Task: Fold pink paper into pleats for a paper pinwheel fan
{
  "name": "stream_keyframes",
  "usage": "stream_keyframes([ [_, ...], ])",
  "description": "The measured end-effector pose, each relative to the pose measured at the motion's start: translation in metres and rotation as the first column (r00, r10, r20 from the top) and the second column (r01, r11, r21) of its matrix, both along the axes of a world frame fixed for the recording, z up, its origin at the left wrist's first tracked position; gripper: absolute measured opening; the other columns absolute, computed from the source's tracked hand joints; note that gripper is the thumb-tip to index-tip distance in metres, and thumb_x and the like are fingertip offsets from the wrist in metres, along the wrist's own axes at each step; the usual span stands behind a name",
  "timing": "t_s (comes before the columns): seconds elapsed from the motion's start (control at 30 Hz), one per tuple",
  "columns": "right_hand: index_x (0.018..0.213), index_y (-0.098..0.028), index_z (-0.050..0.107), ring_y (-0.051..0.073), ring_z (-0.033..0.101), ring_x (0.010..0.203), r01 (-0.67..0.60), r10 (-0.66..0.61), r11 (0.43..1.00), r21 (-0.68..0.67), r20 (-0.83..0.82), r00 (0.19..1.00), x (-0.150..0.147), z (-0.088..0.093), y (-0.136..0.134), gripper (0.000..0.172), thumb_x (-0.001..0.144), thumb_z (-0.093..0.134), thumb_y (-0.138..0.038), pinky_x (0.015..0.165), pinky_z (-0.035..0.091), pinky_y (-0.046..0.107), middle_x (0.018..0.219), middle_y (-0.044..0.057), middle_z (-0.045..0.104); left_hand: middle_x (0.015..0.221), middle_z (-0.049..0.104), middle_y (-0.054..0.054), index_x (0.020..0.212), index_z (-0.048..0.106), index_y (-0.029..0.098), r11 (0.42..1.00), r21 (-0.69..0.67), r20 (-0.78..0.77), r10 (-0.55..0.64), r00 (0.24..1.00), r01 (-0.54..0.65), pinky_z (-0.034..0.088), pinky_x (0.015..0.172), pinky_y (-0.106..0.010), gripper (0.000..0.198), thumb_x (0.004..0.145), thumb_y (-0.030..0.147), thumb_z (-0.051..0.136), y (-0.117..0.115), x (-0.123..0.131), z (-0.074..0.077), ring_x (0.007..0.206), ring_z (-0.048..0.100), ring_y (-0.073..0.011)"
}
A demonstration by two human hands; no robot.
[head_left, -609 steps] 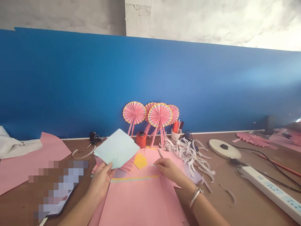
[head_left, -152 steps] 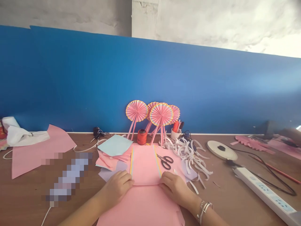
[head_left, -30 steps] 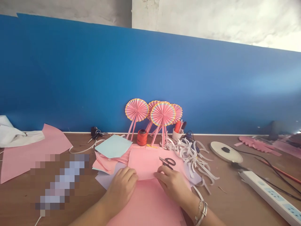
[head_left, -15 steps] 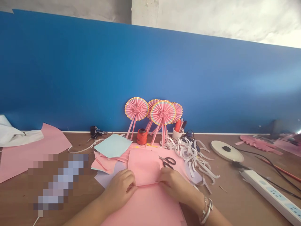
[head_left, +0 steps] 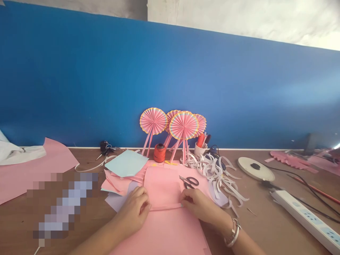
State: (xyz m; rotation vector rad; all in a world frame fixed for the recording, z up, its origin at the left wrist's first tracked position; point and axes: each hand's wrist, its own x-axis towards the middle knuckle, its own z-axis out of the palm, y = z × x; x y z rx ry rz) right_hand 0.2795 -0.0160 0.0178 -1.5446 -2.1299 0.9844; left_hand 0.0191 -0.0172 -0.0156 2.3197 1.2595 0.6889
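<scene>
A pink sheet of paper lies in front of me with a narrow fold along its near edge. My left hand pinches the left end of this fold, its fingers closed. At the right end, my right hand is closed on the same fold, a bit of light blue showing by the fingertips. Larger pink paper spreads beneath both hands. Black-handled scissors rest just beyond my right hand. Light blue paper squares top a stack of coloured sheets beyond my left hand.
Pink pleated paper fans stand at the back beside a red thread spool and a white pen cup. Curled white paper strips heap on the right, near a round white lid-like disc and a power strip. Keys lie back left.
Along the sheet's near edge, a narrow folded band now shows more plainly. Both hands stay at its ends; the left fingers have shifted slightly left. The camera view has moved a little.
</scene>
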Motion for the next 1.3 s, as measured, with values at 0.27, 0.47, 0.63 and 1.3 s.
stream_keyframes([
  [0.27,0.060,-0.018,0.040,0.010,0.039,0.058,-0.011,0.004,0.998,0.060,0.116,0.993,-0.006,0.001,-0.003,0.015,0.075,0.043,-0.015,0.053,0.026,0.022,0.060,-0.003,0.045,0.082,0.049,-0.004,0.065,0.036,0.021,0.999,0.002,-0.029,0.043,0.999,-0.043,0.044,0.070,-0.035,0.019,0.083,0.015,0.039,0.001,0.001,-0.001,0.079,0.049,-0.0200],
  [0.47,0.060,-0.018,0.039,0.010,0.040,0.057,0.036,-0.048,0.997,0.068,0.176,0.983,-0.005,-0.004,-0.002,0.017,0.076,0.045,-0.017,0.052,0.024,0.023,0.059,-0.003,0.047,0.082,0.048,-0.004,0.066,0.037,0.021,0.998,0.004,-0.024,0.069,0.997,-0.069,0.044,0.069,-0.035,0.019,0.084,0.016,0.036,0.002,0.001,-0.003,0.078,0.048,-0.0199],
  [0.63,0.057,-0.018,0.038,0.009,0.039,0.056,0.039,-0.050,0.997,0.059,0.207,0.977,-0.004,-0.006,-0.001,0.020,0.075,0.046,-0.017,0.051,0.021,0.023,0.057,-0.003,0.046,0.083,0.048,-0.004,0.066,0.038,0.022,0.997,0.021,-0.004,0.075,0.997,-0.075,0.045,0.068,-0.034,0.019,0.083,0.015,0.037,0.003,0.000,-0.009,0.078,0.048,-0.0200],
  [1.3,0.056,-0.018,0.042,0.010,0.039,0.056,0.126,-0.128,0.992,0.024,0.205,0.970,-0.007,-0.014,0.004,0.016,0.070,0.050,-0.018,0.051,0.022,0.023,0.056,-0.004,0.044,0.086,0.047,-0.006,0.068,0.040,0.021,0.996,0.024,-0.110,0.083,0.991,-0.081,0.044,0.070,-0.038,0.017,0.083,0.013,0.036,0.002,0.003,-0.001,0.080,0.046,-0.0214],
])
